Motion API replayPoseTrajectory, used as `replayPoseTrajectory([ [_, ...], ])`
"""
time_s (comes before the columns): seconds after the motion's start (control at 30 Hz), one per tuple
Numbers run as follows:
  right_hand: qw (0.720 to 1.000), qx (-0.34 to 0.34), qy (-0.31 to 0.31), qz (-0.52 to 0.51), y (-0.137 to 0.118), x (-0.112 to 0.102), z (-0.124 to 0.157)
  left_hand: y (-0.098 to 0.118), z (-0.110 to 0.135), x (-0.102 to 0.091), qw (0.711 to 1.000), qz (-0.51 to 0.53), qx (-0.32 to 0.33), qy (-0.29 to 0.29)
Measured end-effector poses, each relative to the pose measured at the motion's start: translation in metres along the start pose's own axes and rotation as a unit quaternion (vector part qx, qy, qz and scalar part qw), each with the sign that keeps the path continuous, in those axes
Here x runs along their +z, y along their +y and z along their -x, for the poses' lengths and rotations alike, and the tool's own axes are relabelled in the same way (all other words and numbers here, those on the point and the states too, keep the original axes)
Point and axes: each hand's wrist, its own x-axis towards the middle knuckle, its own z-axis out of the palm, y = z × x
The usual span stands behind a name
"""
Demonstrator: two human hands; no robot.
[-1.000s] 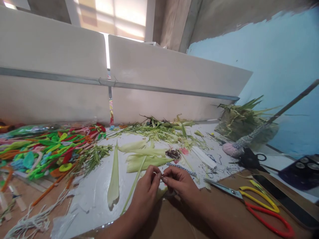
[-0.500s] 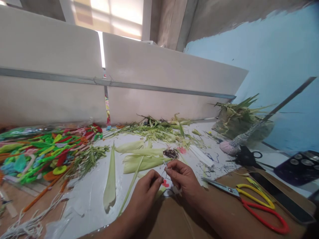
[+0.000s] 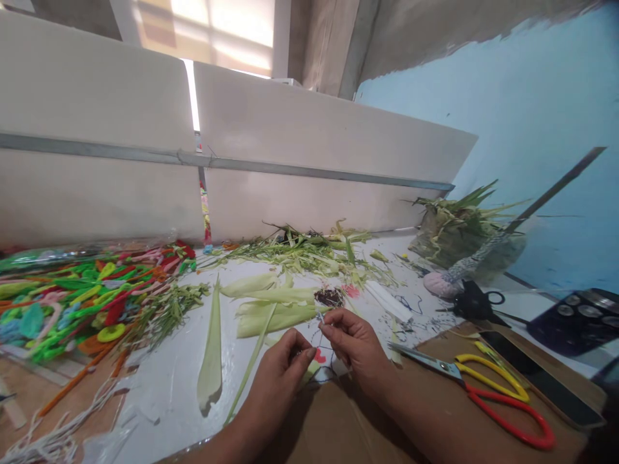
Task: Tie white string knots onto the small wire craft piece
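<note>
Hands meet low in the middle of the view, over the edge of a white sheet that covers the table. The left hand pinches its thumb and forefinger on the near end of a thin wire; the right hand pinches the far end between thumb and forefinger, held a little higher. The wire sags in a small loop between the two hands, and a small red piece sits just under it, between the fingertips; whether it hangs on the wire or lies on the sheet cannot be told.

Pale green husk leaves lie flat just beyond the hands, with one long leaf to their left pointing away from the person. A dark tuft rests at the far end of the leaves, near the right hand. Green scraps are strewn along the back wall. Bright plastic stems in green, red and orange are heaped at far left. Scissors with yellow and red handles lie on brown card to the right of the right hand, well apart from it. Black scissors lie farther back on the right, beside a bag of husks.
</note>
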Motion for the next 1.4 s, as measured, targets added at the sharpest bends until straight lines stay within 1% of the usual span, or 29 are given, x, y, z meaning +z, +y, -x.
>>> replayPoseTrajectory([
  [0.13, 1.000, 0.000, -0.002, -0.007, 0.0007, -0.0012, -0.0010, -0.0012, -0.0020, -0.0006, 1.000, -0.005, 0.001, 0.008],
  [0.27, 0.999, 0.014, -0.007, -0.028, 0.0002, -0.0002, -0.0013, -0.0016, -0.0023, -0.0012, 1.000, -0.018, 0.000, 0.002],
  [0.33, 0.999, 0.008, -0.002, -0.037, -0.0008, 0.0012, -0.0008, -0.0010, -0.0021, -0.0010, 1.000, -0.011, -0.004, -0.006],
  [0.5, 1.000, 0.000, 0.007, -0.003, -0.0029, 0.0030, 0.0009, 0.0000, -0.0023, 0.0002, 0.998, -0.055, -0.033, -0.006],
  [0.63, 1.000, -0.018, 0.008, -0.009, -0.0021, 0.0027, 0.0001, -0.0029, -0.0026, 0.0001, 0.999, -0.034, -0.011, -0.012],
  [0.8, 1.000, 0.002, 0.001, -0.012, -0.0029, 0.0031, -0.0002, -0.0042, -0.0018, -0.0006, 1.000, -0.017, 0.006, -0.003],
  [1.0, 1.000, -0.003, 0.005, -0.009, -0.0016, 0.0031, -0.0001, -0.0035, -0.0032, 0.0000, 0.998, -0.048, -0.025, -0.034],
  [1.23, 1.000, -0.028, 0.007, -0.007, 0.0018, 0.0029, 0.0004, -0.0030, -0.0031, -0.0003, 0.999, -0.012, 0.019, -0.042],
  [1.3, 0.999, -0.034, 0.005, -0.004, 0.0036, 0.0023, 0.0003, -0.0016, -0.0024, -0.0010, 0.999, -0.026, 0.036, -0.022],
  [1.4, 1.000, -0.027, -0.011, 0.000, 0.0051, 0.0023, 0.0009, -0.0007, -0.0018, -0.0018, 0.994, -0.075, 0.080, 0.009],
])
